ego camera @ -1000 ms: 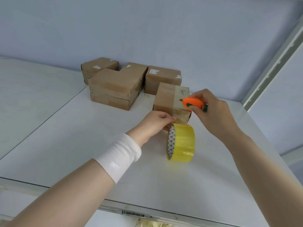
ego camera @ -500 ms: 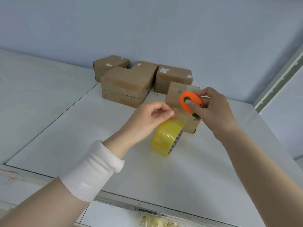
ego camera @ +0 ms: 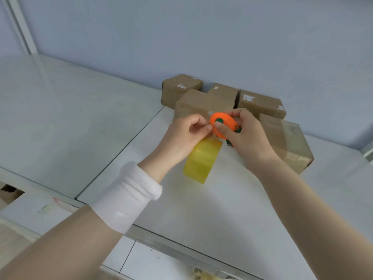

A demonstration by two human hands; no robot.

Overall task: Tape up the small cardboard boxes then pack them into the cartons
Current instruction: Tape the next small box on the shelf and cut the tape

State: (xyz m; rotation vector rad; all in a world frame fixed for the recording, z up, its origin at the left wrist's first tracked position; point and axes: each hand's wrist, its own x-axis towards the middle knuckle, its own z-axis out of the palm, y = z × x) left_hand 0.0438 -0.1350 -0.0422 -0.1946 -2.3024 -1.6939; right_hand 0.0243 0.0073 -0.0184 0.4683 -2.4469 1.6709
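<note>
**Table**: white top with a seam running from the near left toward the far boxes. No writing.

**Wristband**: white cloth on the left wrist. No marking legible.

**Left hand**: fingers curled, thumb and forefinger pinched together just above the roll, at the cutter's left edge. The clear strip between them is too faint to make out.

**Roll of yellow tape**: below the left hand, near the middle of the table. It is seen edge-on, outer band toward the camera, core hidden, axis roughly left to right. Whether it touches the table cannot be told. No print visible.

**Orange cutter**: round disc with a green centre, flat face turned up toward the camera. No brand legible.

**Right hand**: grips the cutter, thumb on the green centre, fingers curled round the far rim.

**Stacked boxes**: brown cardboard, grouped against the back wall and touching one another. Small white labels sit on the leftmost box and the rightmost box; the print is too small to read.

**Taped box**: just right of the right hand, flat on the table. Its long axis runs from far left to near right. A clear tape band crosses its top and near face. A faint mark on top is unreadable.
</note>
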